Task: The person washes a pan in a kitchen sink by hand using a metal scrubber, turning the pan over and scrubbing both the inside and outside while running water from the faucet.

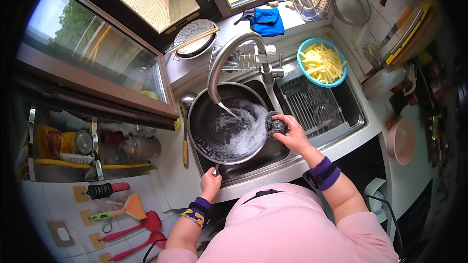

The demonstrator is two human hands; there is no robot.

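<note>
My left hand [211, 181] is closed on the handle of a dark wok [205, 131], which rests over the left sink basin. My right hand [293, 134] holds a grey metal scouring pad [275, 124] at the wok's right rim. From the curved steel faucet [234, 49] a stream of water [229, 110] runs into the wok, where foamy water [243, 137] spreads over the middle and right side. A purple band is round each wrist.
A blue bowl of potato strips [323, 63] sits at the right basin's back, beside a drying rack [310, 106]. A ladle [185, 128] lies left of the wok. Behind the sink are a blue cloth [267, 21] and a speckled plate with chopsticks [193, 36]. An open window [109, 69] juts in at left.
</note>
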